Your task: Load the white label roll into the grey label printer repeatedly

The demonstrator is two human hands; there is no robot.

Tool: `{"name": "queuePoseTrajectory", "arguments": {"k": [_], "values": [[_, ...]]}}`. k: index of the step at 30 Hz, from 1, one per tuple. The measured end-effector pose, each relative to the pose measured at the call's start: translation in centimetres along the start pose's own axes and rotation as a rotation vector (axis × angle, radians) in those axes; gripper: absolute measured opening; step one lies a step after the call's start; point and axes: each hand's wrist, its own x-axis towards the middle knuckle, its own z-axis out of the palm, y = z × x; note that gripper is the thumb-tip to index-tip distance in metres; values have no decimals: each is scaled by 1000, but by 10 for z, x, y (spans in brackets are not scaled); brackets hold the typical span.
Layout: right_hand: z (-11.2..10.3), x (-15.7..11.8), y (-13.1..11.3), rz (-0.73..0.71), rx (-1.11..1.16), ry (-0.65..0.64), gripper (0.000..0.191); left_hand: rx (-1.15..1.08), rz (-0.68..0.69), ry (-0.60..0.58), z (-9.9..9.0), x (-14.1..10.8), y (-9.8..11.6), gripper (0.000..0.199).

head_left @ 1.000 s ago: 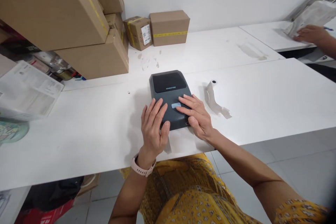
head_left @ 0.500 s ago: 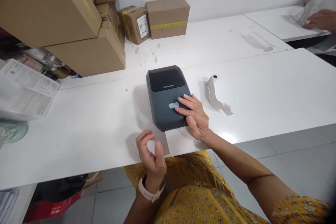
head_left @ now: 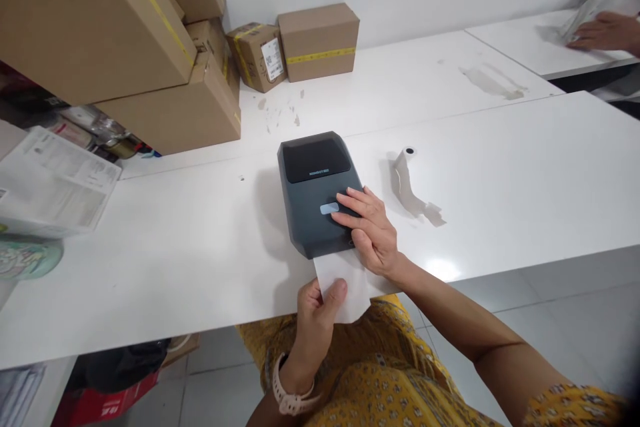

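A dark blue-grey label printer [head_left: 320, 227] with a black top panel and a light blue button stands on the white table [head_left: 200, 240]. White paper [head_left: 350, 293] sticks out of its near side and reaches past the table's front edge. My left hand [head_left: 317, 313] pinches the left side of this paper between thumb and fingers. Resting on the printer's right front part is my right hand [head_left: 373, 230], fingers spread near the button and thumb bent at the corner. A partly unrolled paper roll [head_left: 407, 177] lies right of the printer.
Cardboard boxes are stacked at the back left [head_left: 170, 113], and two smaller ones [head_left: 320, 47] stand by the wall. At the left are a clear package [head_left: 55, 180] and a green container [head_left: 30, 257]. Another person's hand [head_left: 605, 32] touches a bag at the far right.
My left hand has moved right and closed on the paper, which is now lifted toward me. My right hand stays on the printer. The view has shifted slightly.
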Motion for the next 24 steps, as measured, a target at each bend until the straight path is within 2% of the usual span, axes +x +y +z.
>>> {"name": "queuePoseTrajectory", "arguments": {"k": [2, 4, 6, 7, 9, 10, 12, 14, 16, 17, 18, 20, 22, 24], "values": [[0, 0, 0, -3, 7, 1, 45, 38, 25, 10, 2, -1, -1, 45], [0, 1, -1, -29, 11, 10, 46, 189, 167, 11, 1, -4, 4, 38], [-3, 3, -2, -48, -24, -7, 48, 428, 481, -1, -5, -9, 16, 31], [-6, 5, -4, -49, -55, -32, 49, 538, 690, -12, -11, -11, 24, 31], [-11, 11, -7, -34, -123, -108, 49, 654, 1040, -15, -25, -12, 42, 34], [-14, 14, -9, -30, -154, -149, 48, 670, 1176, -2, -33, -9, 52, 30], [-19, 22, -14, -44, -211, -218, 46, 715, 1317, 152, -48, 3, 73, 28], [-23, 31, -18, -93, -275, -266, 47, 775, 1392, 286, -57, 25, 93, 28], [-26, 42, -21, -158, -329, -299, 51, 834, 1402, 312, -60, 52, 110, 25], [-28, 48, -20, -185, -341, -315, 52, 873, 1350, 301, -61, 65, 115, 25], [-29, 53, -19, -203, -335, -336, 53, 911, 1294, 266, -61, 78, 117, 33], [-30, 64, -13, -197, -268, -396, 49, 951, 1226, 188, -63, 98, 112, 66], [-31, 71, -5, -141, -158, -461, 47, 969, 1213, 94, -67, 110, 97, 95], [-30, 72, 3, -67, -59, -492, 48, 977, 1196, -18, -72, 116, 80, 115]]}}
